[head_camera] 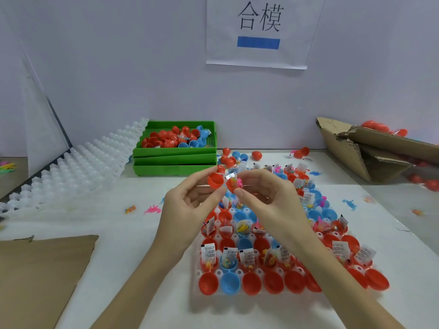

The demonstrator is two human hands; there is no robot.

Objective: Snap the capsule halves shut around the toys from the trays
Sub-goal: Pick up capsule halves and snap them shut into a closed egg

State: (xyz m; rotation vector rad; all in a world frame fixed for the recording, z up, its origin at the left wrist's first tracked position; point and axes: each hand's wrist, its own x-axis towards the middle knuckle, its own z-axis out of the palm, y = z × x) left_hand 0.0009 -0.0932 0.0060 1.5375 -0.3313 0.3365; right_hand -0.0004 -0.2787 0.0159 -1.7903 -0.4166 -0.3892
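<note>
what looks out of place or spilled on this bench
Loose toys lie on the white table outside the tray: a pink figure left, a blue one right. Stray capsules sit behind it. The cardboard box is torn and collapsed.

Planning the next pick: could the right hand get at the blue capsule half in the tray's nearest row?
Probably not yet: the right hand holds a toy-filled red half. The blue capsule half itself lies uncovered.

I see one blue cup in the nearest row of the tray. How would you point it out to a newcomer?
Start at the white tray under the person's forearms and look along its nearest row of empty capsule halves. The blue half sits second from the left. It is the only blue one in that row; the others are red.
</note>
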